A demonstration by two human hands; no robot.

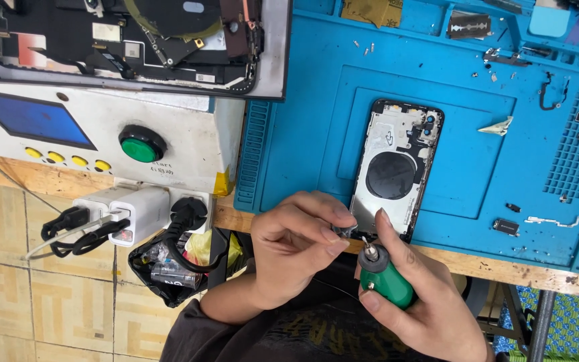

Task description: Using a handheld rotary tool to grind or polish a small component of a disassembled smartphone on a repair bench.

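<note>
An opened phone housing point(394, 167) with a dark round coil lies on the blue work mat point(303, 134), its lower end at the mat's near edge. My right hand point(423, 302) grips a green screwdriver point(383, 278) whose tip points at the housing's bottom edge. My left hand point(296, 245) pinches the housing's lower corner beside the tip; what lies between its fingertips is too small to make out.
A white machine point(102, 127) with a green button and yellow keys stands left, carrying another opened phone point(135, 40). A power strip with chargers point(125, 214) hangs below. Small metal parts point(552, 221), screws and a razor blade point(468, 25) are scattered over the mat.
</note>
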